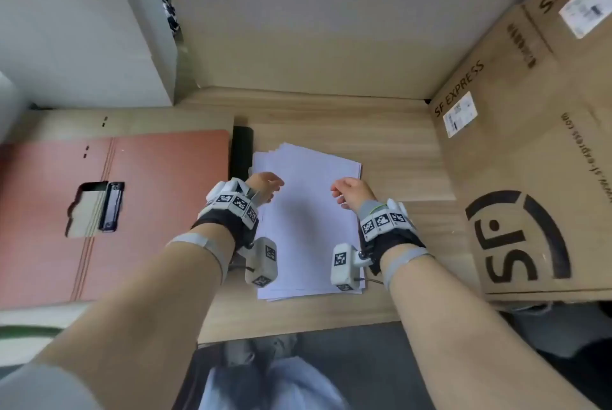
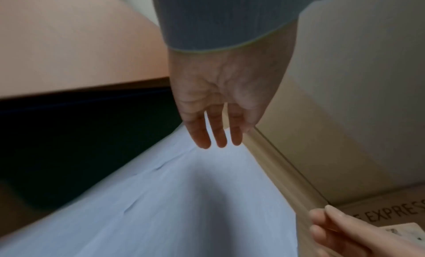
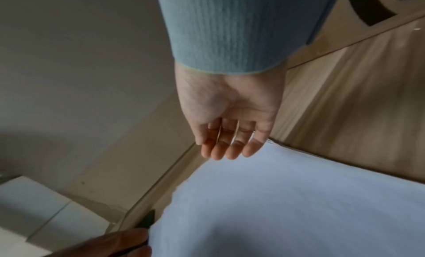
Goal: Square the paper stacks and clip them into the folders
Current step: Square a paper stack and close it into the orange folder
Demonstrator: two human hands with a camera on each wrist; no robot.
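A loose stack of white paper point(image 1: 306, 211) lies on the wooden desk, its far edges fanned out of line. My left hand point(image 1: 265, 186) hovers over the stack's left side with fingers straight and relaxed point(image 2: 214, 133), holding nothing. My right hand point(image 1: 349, 191) hovers over the right side, fingers also extended point(image 3: 227, 148) and apart from the sheets. An open red folder point(image 1: 149, 211) lies flat to the left, with a black clip point(image 1: 111, 206) at a cut-out in its cover. The same paper point(image 2: 172, 206) fills the lower wrist views point(image 3: 287, 206).
A tall SF Express cardboard box point(image 1: 530, 177) stands at the right of the desk. A white box point(image 1: 82, 42) sits at the back left. A black object point(image 1: 241, 148) lies between folder and paper. The desk's front edge point(image 1: 298, 327) runs just below the stack.
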